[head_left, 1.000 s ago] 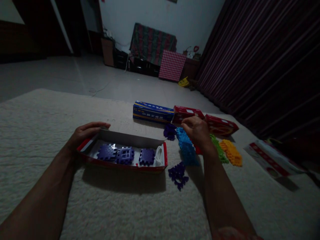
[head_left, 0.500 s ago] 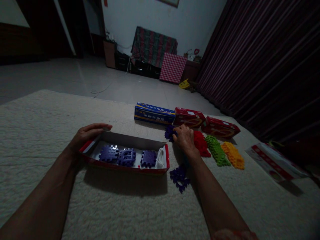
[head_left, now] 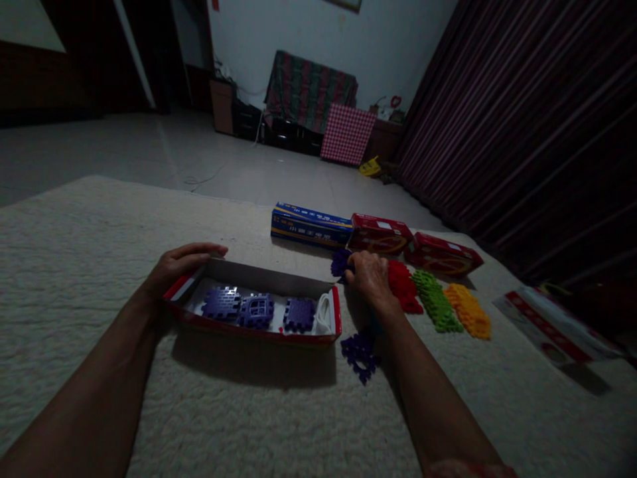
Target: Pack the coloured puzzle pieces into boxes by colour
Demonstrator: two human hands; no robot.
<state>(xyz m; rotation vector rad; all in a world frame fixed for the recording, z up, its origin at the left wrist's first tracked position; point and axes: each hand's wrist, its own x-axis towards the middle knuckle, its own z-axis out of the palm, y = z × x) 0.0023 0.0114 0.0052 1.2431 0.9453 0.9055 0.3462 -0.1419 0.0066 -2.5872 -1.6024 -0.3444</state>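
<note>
An open red box [head_left: 259, 332] with a white inside lies in front of me, holding purple interlocking pieces [head_left: 256, 311] and a coiled white cord [head_left: 323, 313]. My left hand [head_left: 182, 265] grips the box's far left corner, fingers together along its edge. Beyond the box's right end, my right hand [head_left: 369, 273] has its fingers curled on a dark purple piece [head_left: 341, 263] lying on the cloth. Another purple piece [head_left: 360, 357] lies nearer to me, by the right forearm. Red pieces [head_left: 404, 287] are just right of that hand, followed by green pieces [head_left: 436, 302] and yellow pieces [head_left: 468, 311].
A blue box [head_left: 311, 227] and two red boxes [head_left: 379, 234] stand in a row behind the pieces. Farther right a white and red package [head_left: 547, 325] lies on the pale quilted cloth [head_left: 239, 425]. Dark curtains hang at the right.
The whole view has shifted slightly. Both hands keep nearly the same places, the left at the box corner and the right at the purple piece.
</note>
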